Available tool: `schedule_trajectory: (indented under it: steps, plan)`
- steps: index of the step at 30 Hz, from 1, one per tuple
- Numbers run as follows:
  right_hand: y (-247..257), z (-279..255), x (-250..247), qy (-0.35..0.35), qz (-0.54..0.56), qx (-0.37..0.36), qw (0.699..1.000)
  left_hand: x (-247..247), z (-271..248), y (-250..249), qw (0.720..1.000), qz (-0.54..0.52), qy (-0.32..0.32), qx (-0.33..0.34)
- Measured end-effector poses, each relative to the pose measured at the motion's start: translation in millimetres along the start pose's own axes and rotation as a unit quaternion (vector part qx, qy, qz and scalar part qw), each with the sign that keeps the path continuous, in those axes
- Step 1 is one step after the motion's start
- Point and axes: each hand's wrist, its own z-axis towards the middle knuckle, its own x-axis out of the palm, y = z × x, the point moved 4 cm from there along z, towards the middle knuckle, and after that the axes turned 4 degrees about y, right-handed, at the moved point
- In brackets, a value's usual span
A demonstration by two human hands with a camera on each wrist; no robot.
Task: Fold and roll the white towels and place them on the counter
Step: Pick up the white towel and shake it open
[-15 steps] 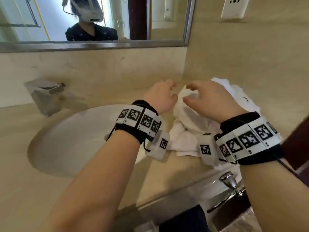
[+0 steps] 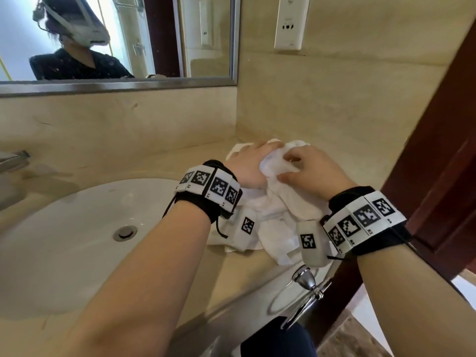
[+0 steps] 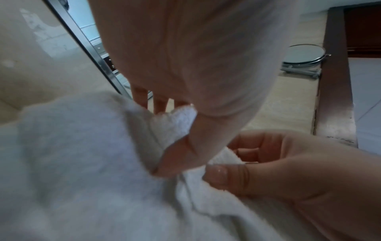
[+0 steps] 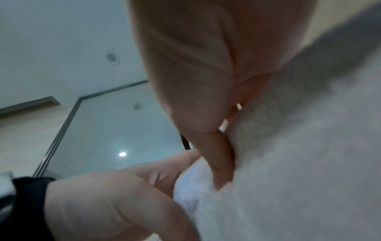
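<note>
We see a crumpled white towel (image 2: 273,215) lying on the beige tabletop (image 2: 180,161) at about 3 o'clock from the round white sink (image 2: 77,228), pushed toward the corner where the two walls meet. Both hands meet on the upper bunch of the cloth. Our left hand (image 2: 247,167) comes in from 9 o'clock, its fingers (image 3: 179,156) curled into the fabric, and in the left wrist view the thumb and fingers pinch a fold of terry between them. Our right hand (image 2: 311,171) comes in from 4 o'clock; its thumb (image 3: 224,176) presses onto the cloth while the fingers curl over a small folded edge, so it too is grasping the towel. The two hands are just beside each other, thumbs nearly touching. The lower part of the towel spills loose toward 6 o'clock, reaching the front edge of the tabletop. A mirror (image 2: 116,37) hangs above the sink at 12 o'clock, a wall socket (image 2: 291,21) sits at 1 o'clock, and a chrome rail (image 2: 306,297) projects below the tabletop edge at 5 o'clock.
</note>
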Motion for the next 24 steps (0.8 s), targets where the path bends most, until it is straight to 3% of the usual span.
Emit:
schedule_trajectory:
  steps: [4,9,13,17,20,22,24]
  plan:
    - [7.3,6.8,-14.9,-0.051,0.086,-0.015,0.995,-15.3,-10.5,6.0,0.980,-0.187,-0.069,-0.008]
    - [35.0,26.9,-58.9,-0.130,0.213,-0.064,0.966,-46.1,-9.3,15.1,0.905,-0.388,-0.170,-0.033]
    - [62.8,42.8,-82.9,-0.156,0.297,-0.092,0.938,-60.6,-12.1,16.7,0.860,-0.464,-0.196,-0.079]
    - [89.9,55.0,-91.8,-0.149,0.320,-0.120,0.928,-72.2,-21.2,15.9,0.864,-0.473,-0.156,-0.076]
    - [110.5,55.1,-97.6,-0.159,0.343,-0.156,0.913,-89.0,-32.0,12.2,0.859,-0.480,-0.167,-0.057]
    - [122.4,54.8,-100.4,-0.155,0.361,-0.172,0.903,-102.4,-37.9,10.1,0.829,-0.523,-0.195,-0.033]
    - [132.6,56.6,-101.8,-0.129,0.360,-0.191,0.904,-120.3,-46.0,11.3,0.777,-0.584,-0.234,-0.004]
